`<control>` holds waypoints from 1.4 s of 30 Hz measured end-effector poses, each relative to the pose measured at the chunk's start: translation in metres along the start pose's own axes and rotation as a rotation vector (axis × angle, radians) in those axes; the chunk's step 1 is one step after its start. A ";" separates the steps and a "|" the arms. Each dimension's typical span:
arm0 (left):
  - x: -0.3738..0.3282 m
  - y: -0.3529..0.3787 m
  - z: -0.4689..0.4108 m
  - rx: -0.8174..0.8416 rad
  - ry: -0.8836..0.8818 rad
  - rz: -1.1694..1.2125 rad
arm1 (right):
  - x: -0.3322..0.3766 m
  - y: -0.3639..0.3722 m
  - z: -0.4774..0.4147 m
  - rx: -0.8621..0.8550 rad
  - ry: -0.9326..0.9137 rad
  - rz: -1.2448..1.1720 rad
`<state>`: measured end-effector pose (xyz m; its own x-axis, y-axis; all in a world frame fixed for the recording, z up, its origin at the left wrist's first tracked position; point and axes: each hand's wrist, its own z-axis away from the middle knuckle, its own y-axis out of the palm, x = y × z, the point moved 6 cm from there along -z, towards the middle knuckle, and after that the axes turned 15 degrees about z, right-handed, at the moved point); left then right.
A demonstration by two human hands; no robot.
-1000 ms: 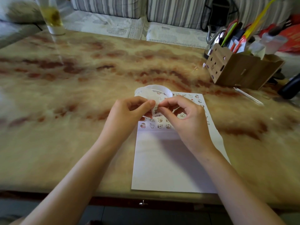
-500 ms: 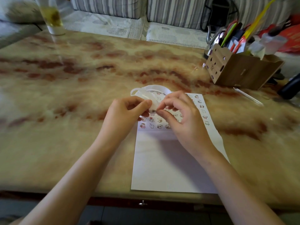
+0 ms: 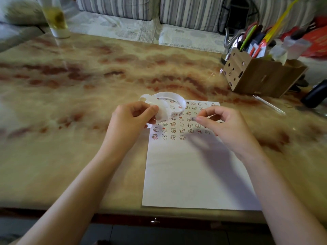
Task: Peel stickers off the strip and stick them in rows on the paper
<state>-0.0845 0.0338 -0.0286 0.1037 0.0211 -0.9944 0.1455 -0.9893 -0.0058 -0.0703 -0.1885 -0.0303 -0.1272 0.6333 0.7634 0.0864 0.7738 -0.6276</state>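
A white sheet of paper (image 3: 194, 174) lies on the marble table, its far part covered with several rows of small cartoon stickers (image 3: 182, 130). My left hand (image 3: 131, 119) pinches a curled white sticker strip (image 3: 169, 105) above the paper's far left corner. My right hand (image 3: 224, 124) is apart from the strip, to its right, over the sticker rows. Between its thumb and forefinger it pinches one small sticker (image 3: 193, 119).
A cardboard organiser (image 3: 261, 78) full of pens stands at the back right, with a thin pen (image 3: 269, 104) lying in front of it. A dark object (image 3: 315, 94) lies at the right edge. A glass (image 3: 56, 18) with yellow liquid stands far left. The table's front edge (image 3: 106, 212) runs below the paper.
My hands were together on the strip. Now my right hand has pulled away to the right with a sticker in its fingertips, while my left keeps hold of the strip.
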 end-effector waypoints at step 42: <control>0.002 0.001 0.000 0.001 -0.009 -0.004 | -0.025 0.023 0.006 0.154 0.240 0.148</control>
<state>-0.0840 0.0333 -0.0308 0.0944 0.0235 -0.9953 0.1446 -0.9894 -0.0097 -0.0707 -0.1864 -0.0650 0.1139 0.7381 0.6650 -0.0665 0.6735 -0.7362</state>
